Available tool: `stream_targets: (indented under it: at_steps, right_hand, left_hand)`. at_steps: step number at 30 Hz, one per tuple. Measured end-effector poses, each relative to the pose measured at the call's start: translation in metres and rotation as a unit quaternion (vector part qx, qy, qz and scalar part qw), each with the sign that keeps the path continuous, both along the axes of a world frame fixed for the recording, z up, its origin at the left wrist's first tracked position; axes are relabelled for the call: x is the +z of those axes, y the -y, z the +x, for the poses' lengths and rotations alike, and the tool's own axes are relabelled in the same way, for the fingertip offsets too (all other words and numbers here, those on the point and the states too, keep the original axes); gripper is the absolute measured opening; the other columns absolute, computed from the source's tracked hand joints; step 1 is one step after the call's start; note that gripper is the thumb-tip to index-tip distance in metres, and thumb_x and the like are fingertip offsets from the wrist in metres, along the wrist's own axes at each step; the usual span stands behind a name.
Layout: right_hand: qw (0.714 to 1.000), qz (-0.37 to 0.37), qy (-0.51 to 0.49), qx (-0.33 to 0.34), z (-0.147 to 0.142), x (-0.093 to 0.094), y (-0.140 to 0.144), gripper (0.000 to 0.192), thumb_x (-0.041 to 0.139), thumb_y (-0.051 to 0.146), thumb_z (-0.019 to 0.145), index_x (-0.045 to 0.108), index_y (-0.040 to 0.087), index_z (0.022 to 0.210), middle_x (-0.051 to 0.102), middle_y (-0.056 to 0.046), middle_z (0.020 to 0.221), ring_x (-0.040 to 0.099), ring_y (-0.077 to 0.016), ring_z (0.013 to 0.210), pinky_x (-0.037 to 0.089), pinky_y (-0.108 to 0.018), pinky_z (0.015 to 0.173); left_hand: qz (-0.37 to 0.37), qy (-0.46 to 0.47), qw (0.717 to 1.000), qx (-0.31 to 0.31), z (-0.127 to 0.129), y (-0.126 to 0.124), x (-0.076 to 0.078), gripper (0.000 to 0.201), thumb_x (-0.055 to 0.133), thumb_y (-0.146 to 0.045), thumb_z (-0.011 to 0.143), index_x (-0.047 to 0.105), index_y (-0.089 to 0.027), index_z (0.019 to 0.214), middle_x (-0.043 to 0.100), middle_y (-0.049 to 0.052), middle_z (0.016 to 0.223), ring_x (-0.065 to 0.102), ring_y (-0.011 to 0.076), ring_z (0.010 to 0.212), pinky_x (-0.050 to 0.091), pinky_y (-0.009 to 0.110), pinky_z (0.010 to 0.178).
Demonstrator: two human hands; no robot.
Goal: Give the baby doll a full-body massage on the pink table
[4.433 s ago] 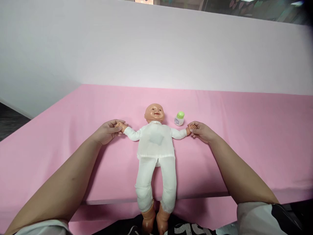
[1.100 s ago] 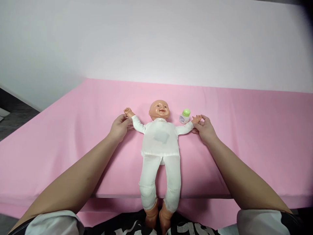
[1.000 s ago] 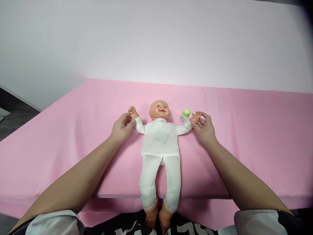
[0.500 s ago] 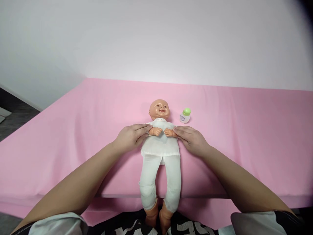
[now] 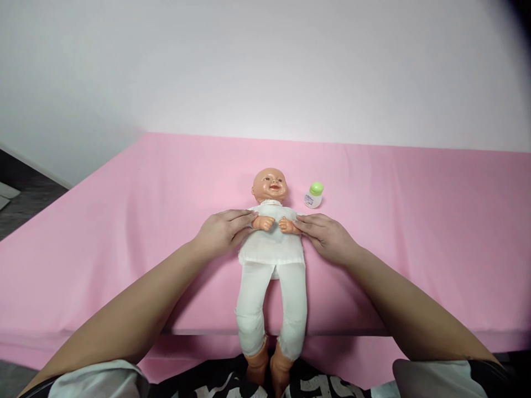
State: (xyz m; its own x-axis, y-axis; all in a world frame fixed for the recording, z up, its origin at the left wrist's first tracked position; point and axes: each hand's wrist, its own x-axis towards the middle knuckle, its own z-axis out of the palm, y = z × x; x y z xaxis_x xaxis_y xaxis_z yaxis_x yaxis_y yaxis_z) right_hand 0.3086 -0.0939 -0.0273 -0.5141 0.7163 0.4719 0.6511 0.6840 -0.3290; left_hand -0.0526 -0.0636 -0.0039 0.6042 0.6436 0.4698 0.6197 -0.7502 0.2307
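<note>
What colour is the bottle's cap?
Light green; the cap shows best in the head view, the only one.

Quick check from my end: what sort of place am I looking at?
Possibly an infant-care training room: a white-clothed baby doll lies on a pink-covered table, with a small green-capped bottle near its head.

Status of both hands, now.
Left hand: touching one arm of the doll; grip cannot be told.
Right hand: touching the other arm; grip cannot be told.
</note>
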Motion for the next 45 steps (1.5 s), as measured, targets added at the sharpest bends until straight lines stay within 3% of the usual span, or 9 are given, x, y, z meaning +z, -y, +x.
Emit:
stream_targets:
  at_steps: [10,15,20,23,26,29,33,38,45]
  right_hand:
    - [0.999,-0.04,-0.009,-0.023,-0.004,0.01,0.004,0.057,0.059,0.026,0.105,0.052,0.035,0.161,0.073,-0.006,0.143,0.07,-0.0338,0.125,0.06,-0.061,0.107]
    - [0.969,-0.134,-0.185,-0.094,0.012,0.007,-0.006,0.07,0.067,0.037,0.101,0.04,0.035,0.166,0.073,-0.009,0.141,0.076,-0.0301,0.108,0.065,-0.055,0.098]
    - [0.847,-0.269,-0.424,-0.173,0.04,-0.004,-0.032,0.076,0.074,0.034,0.092,0.038,0.032,0.16,0.079,-0.006,0.126,0.078,-0.0267,0.108,0.067,-0.052,0.097]
    - [0.774,-0.354,-0.469,-0.236,0.054,-0.007,-0.042,0.05,0.077,0.027,0.085,0.06,0.027,0.132,0.08,-0.007,0.115,0.081,-0.0269,0.093,0.072,-0.05,0.085]
    - [0.75,-0.417,-0.459,-0.232,0.06,-0.009,-0.046,0.028,0.077,0.027,0.086,0.067,0.024,0.112,0.081,-0.009,0.103,0.081,-0.0267,0.084,0.073,-0.049,0.081]
    - [0.766,-0.383,-0.459,-0.236,0.056,-0.011,-0.044,0.045,0.076,0.029,0.088,0.062,0.025,0.131,0.081,-0.01,0.115,0.082,-0.0275,0.096,0.072,-0.051,0.088]
    - [0.871,-0.231,-0.399,-0.173,0.038,-0.012,-0.032,0.082,0.071,0.037,0.097,0.031,0.031,0.168,0.077,-0.009,0.135,0.077,-0.0288,0.121,0.066,-0.055,0.103]
    - [0.978,-0.076,-0.171,-0.094,0.007,-0.002,-0.01,0.059,0.059,0.038,0.108,0.047,0.035,0.165,0.072,-0.006,0.147,0.073,-0.0298,0.127,0.062,-0.052,0.109]
    - [0.999,0.039,0.01,-0.03,-0.006,-0.008,-0.005,0.05,0.054,0.024,0.11,0.057,0.039,0.158,0.071,-0.002,0.148,0.068,-0.0277,0.134,0.056,-0.054,0.116]
  left_hand:
    - [-0.005,0.016,1.0,0.018,0.009,0.005,0.001,0.04,0.061,-0.033,0.101,0.066,-0.024,0.139,0.074,0.011,0.142,0.073,0.0301,0.126,0.06,0.048,0.107]
    - [-0.11,0.121,0.979,0.122,-0.001,-0.002,-0.001,0.049,0.062,-0.04,0.096,0.06,-0.023,0.142,0.077,0.01,0.128,0.074,0.028,0.107,0.061,0.044,0.095]
    - [-0.259,0.366,0.874,0.19,-0.019,-0.026,-0.009,0.055,0.07,-0.042,0.089,0.055,-0.022,0.138,0.076,0.007,0.108,0.074,0.0236,0.093,0.061,0.04,0.085]
    - [-0.332,0.455,0.792,0.235,-0.024,-0.039,-0.012,0.042,0.073,-0.035,0.082,0.059,-0.021,0.118,0.072,0.004,0.095,0.074,0.0216,0.084,0.063,0.041,0.083]
    - [-0.356,0.482,0.758,0.259,-0.025,-0.046,-0.014,0.033,0.073,-0.03,0.079,0.059,-0.02,0.107,0.07,0.003,0.092,0.074,0.0208,0.08,0.064,0.042,0.083]
    - [-0.34,0.469,0.775,0.254,-0.024,-0.043,-0.015,0.037,0.074,-0.033,0.081,0.06,-0.02,0.113,0.072,0.005,0.095,0.074,0.0213,0.078,0.063,0.041,0.08]
    - [-0.279,0.376,0.859,0.209,-0.02,-0.028,-0.011,0.051,0.072,-0.041,0.089,0.06,-0.022,0.135,0.078,0.008,0.111,0.075,0.0237,0.092,0.061,0.039,0.084]
    - [-0.194,0.156,0.959,0.138,-0.007,-0.003,0.004,0.053,0.061,-0.04,0.099,0.06,-0.025,0.15,0.079,0.007,0.124,0.075,0.0248,0.102,0.059,0.038,0.09]
    - [-0.024,-0.067,0.997,0.037,0.008,0.007,0.007,0.049,0.051,-0.031,0.106,0.063,-0.022,0.152,0.076,0.009,0.139,0.074,0.028,0.113,0.056,0.045,0.105]
